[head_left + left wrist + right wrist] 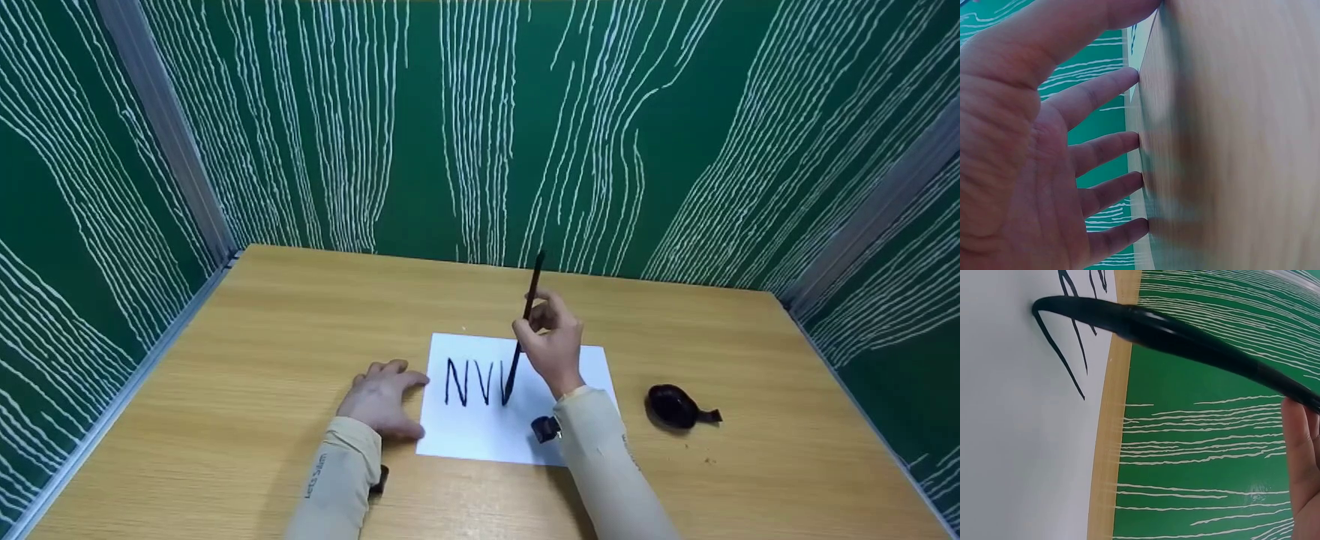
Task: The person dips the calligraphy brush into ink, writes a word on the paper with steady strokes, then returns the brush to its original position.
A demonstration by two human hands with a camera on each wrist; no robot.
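Observation:
A white sheet of paper (469, 437) lies on the wooden table, bearing black strokes (457, 384) that look like an N, a V and part of another letter. My right hand (553, 341) pinches a black brush (533, 289) by its handle, which leans upward. In the right wrist view the brush (1185, 340) has its bent tip touching the paper (1027, 455) at the lower end of a stroke. At the sheet's left edge, my left hand (381, 397) rests with spread fingers; the left wrist view shows its fingertips (1129, 76) on the tabletop.
To the right of the paper sits a small black dish (673, 407) with a short handle, holding something dark. Small brown crumbs (709, 460) lie near it. Green walls (420, 150) with white wavy lines enclose the table (300, 315) at the back and sides.

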